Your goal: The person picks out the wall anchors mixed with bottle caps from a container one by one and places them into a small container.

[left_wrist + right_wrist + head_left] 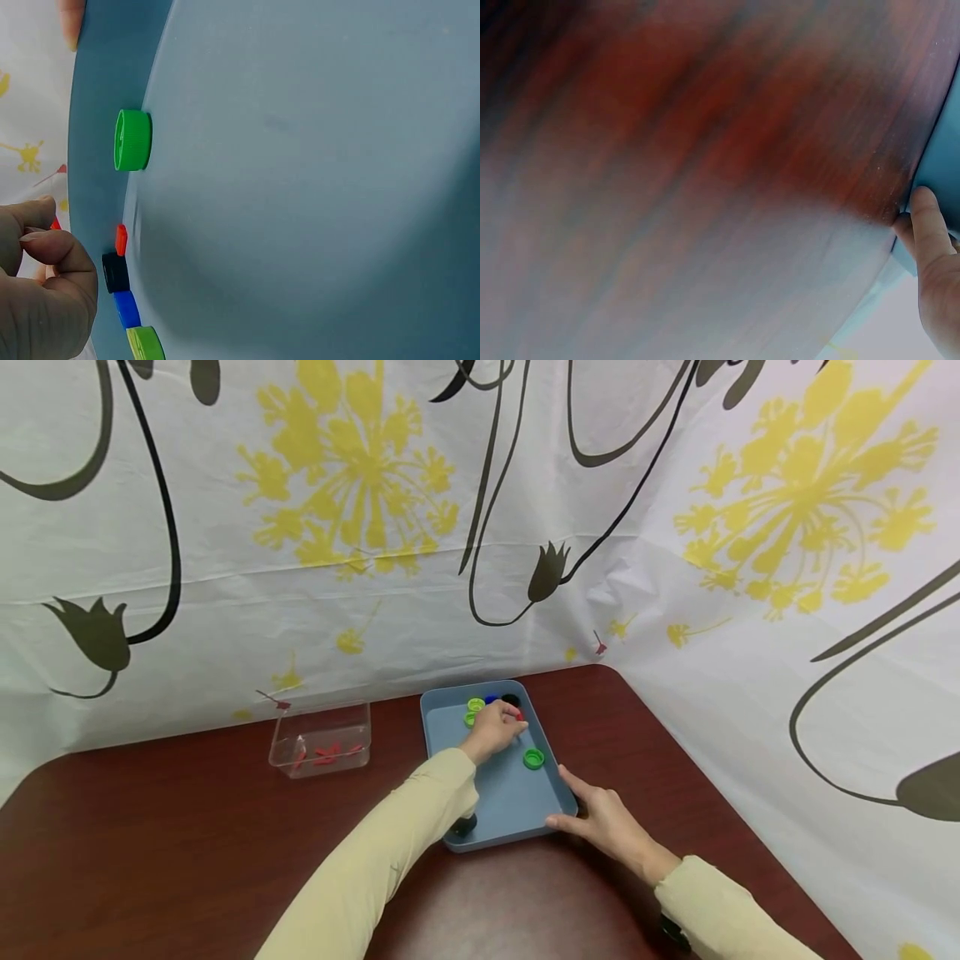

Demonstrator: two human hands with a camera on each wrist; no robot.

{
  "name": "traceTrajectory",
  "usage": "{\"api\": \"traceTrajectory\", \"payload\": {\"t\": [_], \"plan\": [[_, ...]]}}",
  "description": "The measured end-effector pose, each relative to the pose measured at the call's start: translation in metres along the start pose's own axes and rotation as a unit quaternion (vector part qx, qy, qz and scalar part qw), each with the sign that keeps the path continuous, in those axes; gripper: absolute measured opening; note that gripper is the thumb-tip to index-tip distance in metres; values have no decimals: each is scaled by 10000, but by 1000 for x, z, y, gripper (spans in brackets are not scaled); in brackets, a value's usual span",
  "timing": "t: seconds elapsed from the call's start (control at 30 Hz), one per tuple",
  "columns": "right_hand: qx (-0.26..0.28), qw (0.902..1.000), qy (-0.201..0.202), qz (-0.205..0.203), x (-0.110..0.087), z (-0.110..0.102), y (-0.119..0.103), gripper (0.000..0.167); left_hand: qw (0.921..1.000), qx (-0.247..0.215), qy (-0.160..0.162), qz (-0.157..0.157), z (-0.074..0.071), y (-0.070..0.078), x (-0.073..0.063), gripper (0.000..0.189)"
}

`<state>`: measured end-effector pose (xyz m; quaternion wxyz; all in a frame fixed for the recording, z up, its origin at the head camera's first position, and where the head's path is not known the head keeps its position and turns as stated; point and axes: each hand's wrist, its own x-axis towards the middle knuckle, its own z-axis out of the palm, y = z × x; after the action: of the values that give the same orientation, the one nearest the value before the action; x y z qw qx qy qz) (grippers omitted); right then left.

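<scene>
Over the far right part of a blue-grey tray (491, 797), my left hand (491, 729) pinches a small red piece (55, 223) between thumb and forefinger; the fingers cover most of it. My right hand (611, 818) holds the tray's near right corner, thumb at the front rim and fingers along the right side. Inside the tray are a green bottle cap (533, 759), a black cap (511, 700), a blue cap (491, 699) and two light-green caps (476, 703). Another small red item (121, 240) sits beside the black cap in the left wrist view.
A clear plastic box (281, 752) with several small red pieces (327, 753) stands left of the tray on the dark wooden table (187, 852). A flower-printed white sheet (420, 627) hangs behind the table and along its right side.
</scene>
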<state>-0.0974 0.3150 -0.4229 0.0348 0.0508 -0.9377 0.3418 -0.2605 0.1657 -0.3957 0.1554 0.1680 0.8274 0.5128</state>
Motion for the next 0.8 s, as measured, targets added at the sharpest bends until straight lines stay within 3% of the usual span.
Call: {"api": "traceTrajectory", "payload": {"t": [0.8], "plan": [[-130,9998,87,-87,0,-1,0,82,9996,-246,-22,106,-7,-8,-8,33]]}}
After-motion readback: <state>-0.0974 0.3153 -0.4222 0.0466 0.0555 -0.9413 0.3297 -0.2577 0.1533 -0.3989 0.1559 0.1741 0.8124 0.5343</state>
